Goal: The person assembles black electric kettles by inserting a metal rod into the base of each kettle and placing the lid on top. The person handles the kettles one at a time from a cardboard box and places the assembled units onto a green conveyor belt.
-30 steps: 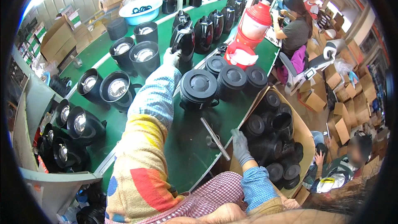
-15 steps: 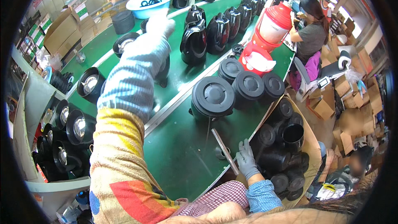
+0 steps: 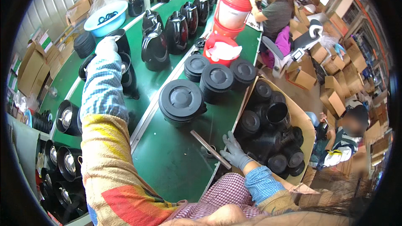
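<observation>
My left hand (image 3: 107, 46), in a pale glove, reaches far across the green bench to the edge of a black cylindrical housing (image 3: 122, 41); its fingers are washed out by glare, so their grip is unclear. More black housings (image 3: 130, 79) stand beside that forearm. My right hand (image 3: 235, 154), in a grey glove, has its fingers spread at the bench's near edge. Close to its fingertips lies a shiny metal bar (image 3: 210, 149), apparently not held. Beyond the bar is a stack of round black lids (image 3: 181, 100), with smaller stacks (image 3: 216, 77) behind it.
Glossy black jugs (image 3: 155, 49) line the bench (image 3: 167, 159). A blue basin (image 3: 106, 19) with black rings sits far left. A red-and-white jug (image 3: 232, 8) is beyond the lids. A carton (image 3: 307, 142) of black parts adjoins my right hand. A co-worker (image 3: 276, 8) sits far right.
The view has swung right, so bench things appear shifted left. My left hand has come to the black housing's edge. My right hand stays by the bar with its fingers more spread.
</observation>
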`<control>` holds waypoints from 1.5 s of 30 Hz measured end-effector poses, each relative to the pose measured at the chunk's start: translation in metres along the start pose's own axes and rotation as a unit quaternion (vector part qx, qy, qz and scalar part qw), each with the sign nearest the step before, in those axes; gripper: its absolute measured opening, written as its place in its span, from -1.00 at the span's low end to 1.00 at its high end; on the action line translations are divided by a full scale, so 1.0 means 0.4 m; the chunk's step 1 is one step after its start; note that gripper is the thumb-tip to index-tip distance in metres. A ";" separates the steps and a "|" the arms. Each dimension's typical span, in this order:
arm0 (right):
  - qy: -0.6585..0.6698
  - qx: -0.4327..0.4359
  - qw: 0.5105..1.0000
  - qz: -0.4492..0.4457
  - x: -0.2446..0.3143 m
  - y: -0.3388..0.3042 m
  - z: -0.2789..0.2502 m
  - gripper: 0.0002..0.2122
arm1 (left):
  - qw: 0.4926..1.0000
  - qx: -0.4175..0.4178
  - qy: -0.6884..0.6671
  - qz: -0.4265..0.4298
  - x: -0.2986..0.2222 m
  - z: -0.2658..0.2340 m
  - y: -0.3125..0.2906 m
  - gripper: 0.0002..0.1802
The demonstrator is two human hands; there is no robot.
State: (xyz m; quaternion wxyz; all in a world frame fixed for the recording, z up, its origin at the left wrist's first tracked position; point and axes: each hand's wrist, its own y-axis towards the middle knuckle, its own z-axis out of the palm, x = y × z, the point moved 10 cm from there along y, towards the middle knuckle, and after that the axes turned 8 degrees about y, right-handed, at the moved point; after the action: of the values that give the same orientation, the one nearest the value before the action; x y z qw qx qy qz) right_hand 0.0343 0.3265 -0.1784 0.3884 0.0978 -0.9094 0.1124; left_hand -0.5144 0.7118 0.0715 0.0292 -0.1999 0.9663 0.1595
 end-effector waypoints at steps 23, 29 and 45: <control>0.314 -0.299 0.901 -0.027 0.438 -0.691 -0.568 -0.48 | 0.689 -0.147 -0.006 0.709 -0.674 -0.804 -1.493 -0.87; 0.256 -0.316 0.912 0.047 0.271 -0.896 -0.465 -0.46 | 0.587 0.009 -0.092 0.804 -0.687 -0.754 -2.008 -0.77; 0.316 -0.195 0.928 0.013 0.040 -1.074 -0.264 -0.56 | 0.457 0.090 -0.284 0.838 -0.546 -0.582 -2.164 -0.26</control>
State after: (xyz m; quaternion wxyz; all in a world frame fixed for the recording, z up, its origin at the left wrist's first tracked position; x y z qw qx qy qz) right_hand 0.2096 -0.0559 -0.0405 0.6657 -0.0321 -0.7446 -0.0373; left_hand 0.0304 -0.0328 0.0615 0.1722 0.7667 0.6148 0.0673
